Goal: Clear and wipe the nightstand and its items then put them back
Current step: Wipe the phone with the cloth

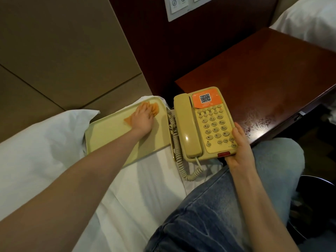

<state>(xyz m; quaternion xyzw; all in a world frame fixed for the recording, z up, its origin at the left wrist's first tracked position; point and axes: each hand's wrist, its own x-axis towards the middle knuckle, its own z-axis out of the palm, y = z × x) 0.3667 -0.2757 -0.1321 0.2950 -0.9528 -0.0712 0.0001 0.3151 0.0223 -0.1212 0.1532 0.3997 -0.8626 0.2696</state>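
Observation:
A pale yellow tray (109, 135) lies on the white bed sheet. My left hand (143, 118) rests flat on an orange cloth (154, 109) near the tray's far corner. A beige corded telephone (205, 124) with an orange QR sticker is held between the bed and the nightstand. My right hand (240, 150) grips the phone's near right corner, thumb along its side. The handset sits in its cradle and the coiled cord (177, 148) hangs at the left. The dark red-brown nightstand (272, 79) is at the right, its top bare with wet streaks near the front edge.
A white pillow (36, 142) lies left of the tray. My knee in blue jeans (227, 206) is in the foreground. A wall switch panel (181, 6) is above the nightstand, and another white bed (309, 20) stands at the far right.

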